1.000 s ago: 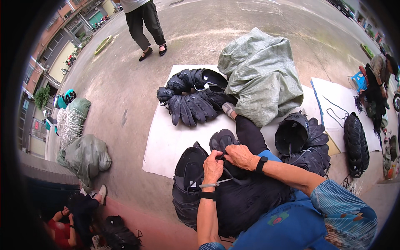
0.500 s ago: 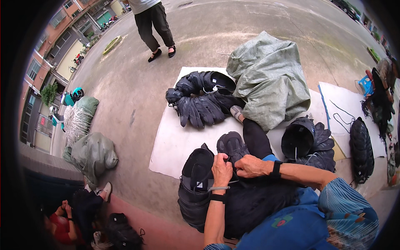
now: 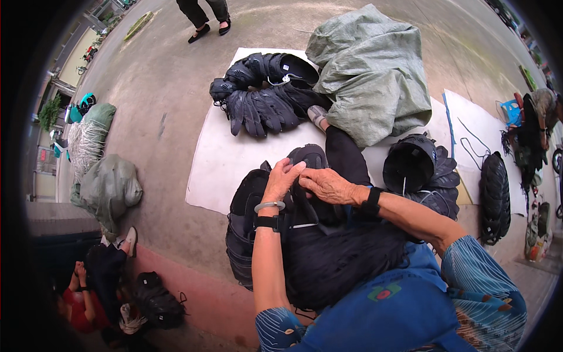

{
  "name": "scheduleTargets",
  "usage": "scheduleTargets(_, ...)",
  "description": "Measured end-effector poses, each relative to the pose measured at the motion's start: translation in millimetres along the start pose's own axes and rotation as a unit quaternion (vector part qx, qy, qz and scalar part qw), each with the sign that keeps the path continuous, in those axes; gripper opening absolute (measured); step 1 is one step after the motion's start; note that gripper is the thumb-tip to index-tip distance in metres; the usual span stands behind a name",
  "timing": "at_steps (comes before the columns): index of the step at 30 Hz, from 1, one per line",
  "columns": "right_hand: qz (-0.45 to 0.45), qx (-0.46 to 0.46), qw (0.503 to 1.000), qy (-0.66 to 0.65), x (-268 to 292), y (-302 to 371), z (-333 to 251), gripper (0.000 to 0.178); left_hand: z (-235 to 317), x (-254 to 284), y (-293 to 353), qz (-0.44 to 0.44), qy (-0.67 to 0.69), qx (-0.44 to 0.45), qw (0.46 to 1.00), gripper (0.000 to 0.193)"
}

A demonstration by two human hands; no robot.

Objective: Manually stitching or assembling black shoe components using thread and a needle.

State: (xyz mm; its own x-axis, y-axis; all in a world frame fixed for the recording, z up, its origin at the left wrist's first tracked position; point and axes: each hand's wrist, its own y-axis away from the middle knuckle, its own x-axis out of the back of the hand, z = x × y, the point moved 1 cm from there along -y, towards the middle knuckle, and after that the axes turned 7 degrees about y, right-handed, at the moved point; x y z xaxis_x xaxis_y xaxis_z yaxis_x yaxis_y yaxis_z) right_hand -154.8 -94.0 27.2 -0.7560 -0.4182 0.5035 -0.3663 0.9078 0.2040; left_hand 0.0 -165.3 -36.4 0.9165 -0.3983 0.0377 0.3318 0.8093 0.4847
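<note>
Left hand [image 3: 280, 180] has just drawn closer to right hand [image 3: 329, 185], both seemingly working one spot on black shoe [image 3: 309, 155], near side of white sheet [image 3: 210, 185]; fingertips bunched, grip clamped or not, cannot tell

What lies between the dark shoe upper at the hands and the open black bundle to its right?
Beside the shoe upper lies a black-clad leg, then some white sheet, as the head view shows.
</note>
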Motion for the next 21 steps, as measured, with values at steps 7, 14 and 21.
scheduleTargets(7, 0.049, 0.07, 0.984, 0.156, 49.2, 47.1, -26.8, 0.026, 0.7, 3.2, -12.4, -0.033, -0.081, 0.007, 0.996, 0.058)
scheduleTargets(14, 0.235, -0.16, 0.944, 0.168, 195.8, 206.4, -35.4, 0.03, 7.0, 4.5, -4.8, 0.011, -0.151, -0.024, 0.988, 0.066)
scheduleTargets(21, 0.699, -0.206, 0.669, 0.149, 418.3, 552.1, 39.0, 0.028, 0.8, 9.3, -8.9, 0.014, -0.171, -0.038, 0.984, 0.064)
